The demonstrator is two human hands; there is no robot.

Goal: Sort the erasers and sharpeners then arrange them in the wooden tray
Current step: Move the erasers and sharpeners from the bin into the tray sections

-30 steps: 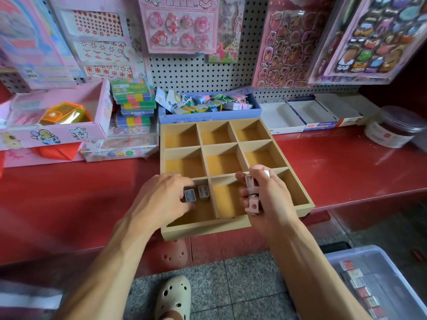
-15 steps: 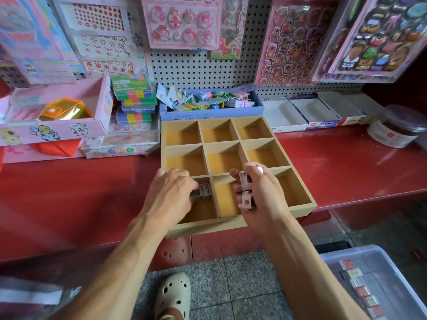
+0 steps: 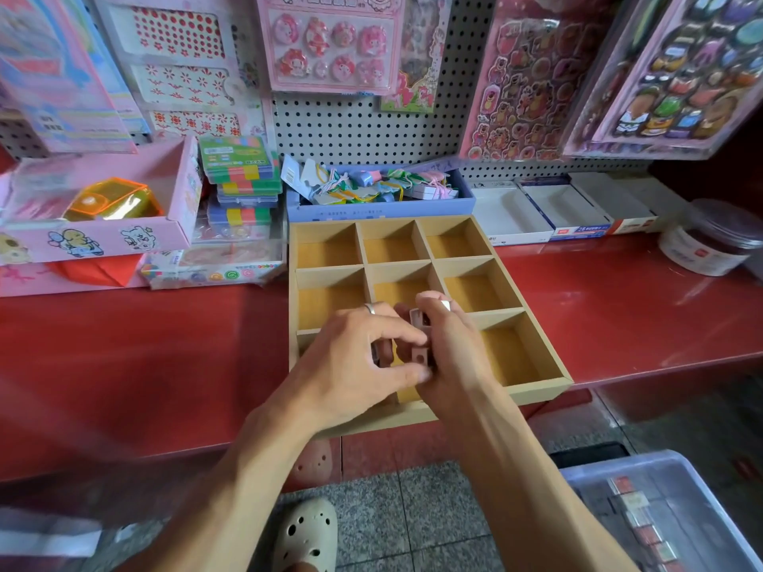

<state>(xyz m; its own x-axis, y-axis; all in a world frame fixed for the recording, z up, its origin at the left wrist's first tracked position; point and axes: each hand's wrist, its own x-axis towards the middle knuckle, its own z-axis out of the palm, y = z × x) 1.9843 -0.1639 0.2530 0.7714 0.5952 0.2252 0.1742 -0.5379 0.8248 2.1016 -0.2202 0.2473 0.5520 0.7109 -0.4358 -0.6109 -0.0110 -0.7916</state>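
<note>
Now that your left hand (image 3: 355,365) has left the near-left compartment and crossed to your right hand (image 3: 450,348), its fingers pinch one sharpener off the stack (image 3: 420,340) you grip above the wooden tray (image 3: 536,390)'s near edge; next placement looks imminent.

Your arms are bare to well above the wrists, with no sleeves in sight. Your left hand (image 3: 351,361) wears a silver ring (image 3: 370,308) on one finger. Your right hand (image 3: 454,348) has no visible jewellery. One foot wears a cream perforated clog (image 3: 307,534).
</note>
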